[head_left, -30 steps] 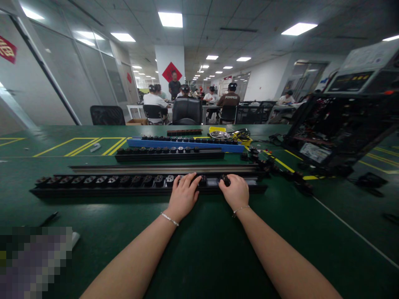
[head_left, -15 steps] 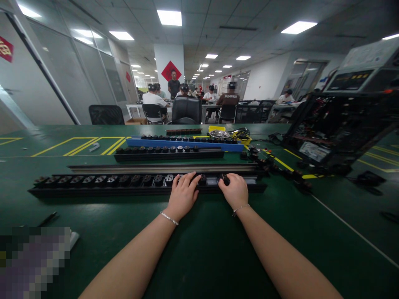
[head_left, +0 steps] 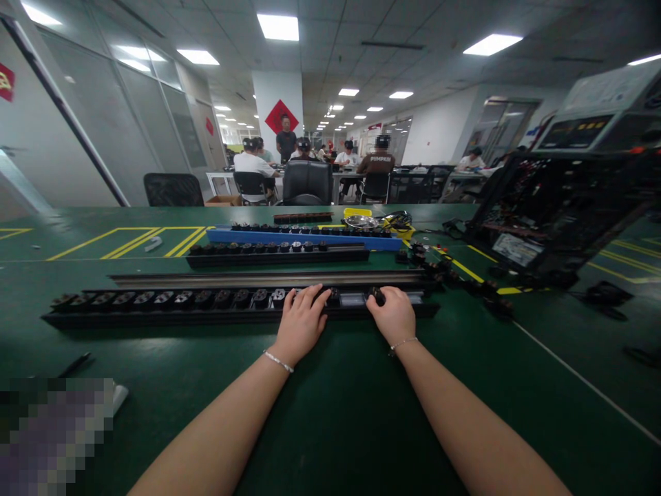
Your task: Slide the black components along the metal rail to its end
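A long black rail [head_left: 170, 319] lies across the bench in front of me, with several round-faced black socket modules [head_left: 222, 299] in a row along its channel. My left hand [head_left: 301, 322] lies over the row toward its right part, fingers stretched out and apart, covering some modules. Between my hands, a bare pale stretch of channel [head_left: 352, 300] shows. Close to the rail's right end, my right hand [head_left: 393, 315] pinches a black socket module [head_left: 378, 296] at the channel; its lower part is hidden by my fingers.
Behind the rail lie a long strip [head_left: 258, 280], a shorter black rail [head_left: 279, 258] and a blue rail [head_left: 310, 238] with modules. Loose black modules [head_left: 454, 275] are scattered to the right. A dark machine frame [head_left: 558, 220] stands at the right. A pen [head_left: 75, 365] lies at left.
My right hand has shifted slightly right along the rail with the socket module in its fingers. My left hand stays over the row. The view has turned a little.
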Motion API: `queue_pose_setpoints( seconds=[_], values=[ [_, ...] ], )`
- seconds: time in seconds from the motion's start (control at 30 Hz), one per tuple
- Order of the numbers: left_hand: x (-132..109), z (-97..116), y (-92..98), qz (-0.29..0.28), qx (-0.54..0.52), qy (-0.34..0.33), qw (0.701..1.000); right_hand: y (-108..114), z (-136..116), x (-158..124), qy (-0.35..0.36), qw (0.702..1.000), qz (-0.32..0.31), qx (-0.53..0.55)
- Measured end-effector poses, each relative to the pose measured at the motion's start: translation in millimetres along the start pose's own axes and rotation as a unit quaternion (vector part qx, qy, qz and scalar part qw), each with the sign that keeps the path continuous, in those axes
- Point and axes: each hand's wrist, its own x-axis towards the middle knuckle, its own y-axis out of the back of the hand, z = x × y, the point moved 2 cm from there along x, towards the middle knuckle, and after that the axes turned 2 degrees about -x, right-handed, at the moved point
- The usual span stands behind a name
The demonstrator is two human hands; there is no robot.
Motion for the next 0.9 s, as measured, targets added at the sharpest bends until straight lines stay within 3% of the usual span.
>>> queue_pose_setpoints(
  seconds=[0.5,0.9],
  values=[
    [0.3,0.3,-0.5,-0.008,-0.004,0.004,1.000,8.6,7.1,1.8,-0.030,0.998,-0.006,-0.051],
    [0.1,-0.5,-1.8,-0.001,-0.002,0.002,1.000,8.0,15.8,3.5,-0.026,0.999,0.001,-0.022]
  ],
)
